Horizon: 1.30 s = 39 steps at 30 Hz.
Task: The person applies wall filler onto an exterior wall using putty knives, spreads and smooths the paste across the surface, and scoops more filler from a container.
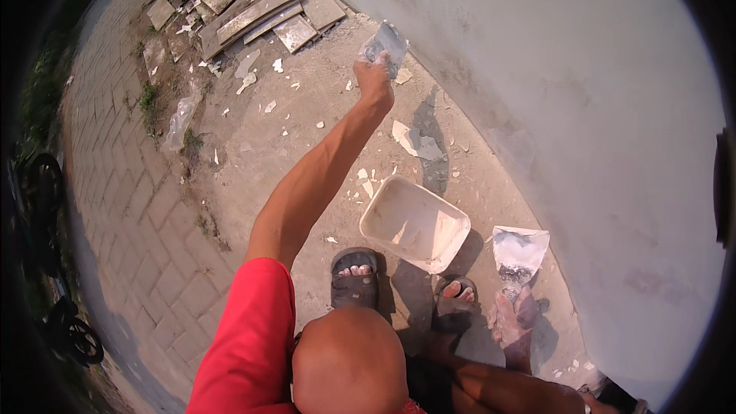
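My left hand (pixel 374 75), at the end of an outstretched arm, is closed around a wide-bladed putty knife (pixel 389 42) near the base of the wall. Low on the right, my right hand (pixel 512 317) grips a second putty knife (pixel 520 248), its flared blade pointing away from me and smeared with pale and grey material. Between the two hands a whitish rectangular tub (pixel 395 244) sits on the ground, pale residue inside it.
The smooth grey wall (pixel 583 107) rises along the right. Broken boards or tiles (pixel 261 11) are heaped at the far left, with pale flakes (pixel 414 140) scattered over the concrete. Brick paving (pixel 130 215) runs along the left. My feet in dark sandals (pixel 354 291) stand behind the tub.
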Each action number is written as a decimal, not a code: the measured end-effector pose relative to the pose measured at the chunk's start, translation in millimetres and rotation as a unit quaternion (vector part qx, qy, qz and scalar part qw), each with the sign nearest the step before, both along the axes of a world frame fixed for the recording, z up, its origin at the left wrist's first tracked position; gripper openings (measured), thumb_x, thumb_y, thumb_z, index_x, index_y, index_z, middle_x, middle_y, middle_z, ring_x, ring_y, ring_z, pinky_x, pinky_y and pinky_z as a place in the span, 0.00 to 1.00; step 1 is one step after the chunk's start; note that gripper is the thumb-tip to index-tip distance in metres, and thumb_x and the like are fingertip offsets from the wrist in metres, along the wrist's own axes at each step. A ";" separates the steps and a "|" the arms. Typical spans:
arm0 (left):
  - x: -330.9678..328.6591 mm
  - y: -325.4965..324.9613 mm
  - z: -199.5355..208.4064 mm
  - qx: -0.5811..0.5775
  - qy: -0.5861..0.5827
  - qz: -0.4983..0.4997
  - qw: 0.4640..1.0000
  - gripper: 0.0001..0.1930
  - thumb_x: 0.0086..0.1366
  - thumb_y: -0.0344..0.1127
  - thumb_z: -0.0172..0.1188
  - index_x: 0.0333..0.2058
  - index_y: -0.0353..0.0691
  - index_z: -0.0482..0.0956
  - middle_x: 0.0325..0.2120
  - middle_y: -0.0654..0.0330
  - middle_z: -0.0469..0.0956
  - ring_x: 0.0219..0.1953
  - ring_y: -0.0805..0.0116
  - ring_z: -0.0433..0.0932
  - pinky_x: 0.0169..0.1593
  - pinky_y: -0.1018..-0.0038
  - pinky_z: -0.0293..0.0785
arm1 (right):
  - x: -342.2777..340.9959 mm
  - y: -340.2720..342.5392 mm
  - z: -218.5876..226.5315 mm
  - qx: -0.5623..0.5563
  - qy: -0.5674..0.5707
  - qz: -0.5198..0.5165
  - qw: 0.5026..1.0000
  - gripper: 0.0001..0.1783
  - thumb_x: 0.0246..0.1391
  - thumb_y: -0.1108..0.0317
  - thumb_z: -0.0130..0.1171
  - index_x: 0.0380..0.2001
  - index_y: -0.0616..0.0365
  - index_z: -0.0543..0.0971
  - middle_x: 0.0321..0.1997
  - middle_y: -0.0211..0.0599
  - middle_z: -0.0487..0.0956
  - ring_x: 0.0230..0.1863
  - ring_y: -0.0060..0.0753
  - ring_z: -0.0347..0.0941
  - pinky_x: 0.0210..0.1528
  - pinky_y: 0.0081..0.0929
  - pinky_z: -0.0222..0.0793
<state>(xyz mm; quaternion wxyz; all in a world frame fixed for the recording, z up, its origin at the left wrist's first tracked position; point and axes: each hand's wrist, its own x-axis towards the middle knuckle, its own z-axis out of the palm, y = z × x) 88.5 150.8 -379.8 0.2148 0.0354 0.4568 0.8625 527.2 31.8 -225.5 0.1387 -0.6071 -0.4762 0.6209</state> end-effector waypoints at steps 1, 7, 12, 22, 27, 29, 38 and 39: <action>4.4 4.1 -3.2 0.012 0.021 -0.015 1.000 0.14 0.63 0.20 0.55 0.48 0.31 0.73 0.40 0.57 0.78 0.39 0.68 0.76 0.43 0.71 0.74 | 3.0 -1.3 -1.8 0.006 0.014 -0.007 1.000 0.06 0.60 0.73 0.53 0.39 0.59 0.68 0.19 0.29 0.69 0.13 0.19 0.65 0.10 0.17 0.56; 56.0 47.2 -3.0 -0.063 0.123 -0.003 0.990 0.28 0.67 0.19 0.43 0.65 0.31 0.52 0.60 0.46 0.63 0.60 0.58 0.65 0.65 0.70 0.59 | 24.0 -1.0 -16.1 0.027 0.084 -0.034 0.996 0.07 0.60 0.73 0.53 0.39 0.59 0.67 0.19 0.30 0.69 0.13 0.20 0.65 0.10 0.17 0.56; 127.1 77.1 29.1 -0.217 0.236 -0.037 0.946 0.38 0.61 0.17 0.44 0.68 0.28 0.36 0.69 0.41 0.41 0.70 0.51 0.48 0.71 0.68 0.43 | 28.9 4.1 -13.8 0.046 0.073 -0.013 0.996 0.07 0.60 0.72 0.53 0.38 0.59 0.67 0.18 0.30 0.68 0.13 0.20 0.65 0.10 0.17 0.56; 172.7 -10.1 28.5 -0.194 0.204 -0.168 0.945 0.28 0.61 0.20 0.45 0.61 0.25 0.58 0.41 0.45 0.71 0.42 0.60 0.72 0.48 0.67 0.68 | 43.0 18.3 -27.8 0.047 0.047 -0.034 0.997 0.05 0.61 0.73 0.51 0.37 0.59 0.66 0.15 0.30 0.67 0.11 0.19 0.62 0.10 0.17 0.54; 41.2 -1.5 -14.3 -0.119 0.199 0.031 0.972 0.10 0.62 0.27 0.51 0.39 0.27 0.76 0.25 0.68 0.69 0.25 0.77 0.63 0.29 0.73 0.62 | 48.1 17.3 -31.2 0.031 0.062 -0.021 0.997 0.05 0.61 0.74 0.50 0.37 0.58 0.65 0.15 0.31 0.68 0.11 0.20 0.62 0.08 0.18 0.52; 13.4 7.2 -22.4 -0.101 0.188 0.006 0.977 0.10 0.61 0.27 0.51 0.38 0.28 0.77 0.25 0.67 0.71 0.25 0.77 0.63 0.29 0.73 0.62 | 51.8 16.1 -33.3 0.027 0.044 -0.054 0.997 0.05 0.61 0.74 0.51 0.37 0.58 0.65 0.15 0.32 0.67 0.11 0.21 0.62 0.07 0.18 0.51; 20.0 16.1 -21.4 -0.143 0.224 -0.113 0.957 0.16 0.59 0.27 0.51 0.45 0.28 0.77 0.29 0.64 0.74 0.28 0.75 0.68 0.32 0.78 0.66 | 84.1 19.3 -50.5 0.074 0.067 -0.040 0.994 0.08 0.63 0.71 0.51 0.42 0.57 0.65 0.22 0.27 0.67 0.13 0.19 0.63 0.15 0.20 0.62; 25.0 15.4 -21.0 -0.146 0.224 -0.112 0.957 0.16 0.59 0.27 0.51 0.45 0.28 0.77 0.29 0.64 0.74 0.28 0.75 0.68 0.32 0.78 0.66 | 85.3 20.1 -52.3 0.072 0.067 -0.039 0.994 0.08 0.63 0.71 0.51 0.42 0.57 0.65 0.22 0.27 0.67 0.13 0.19 0.63 0.15 0.20 0.62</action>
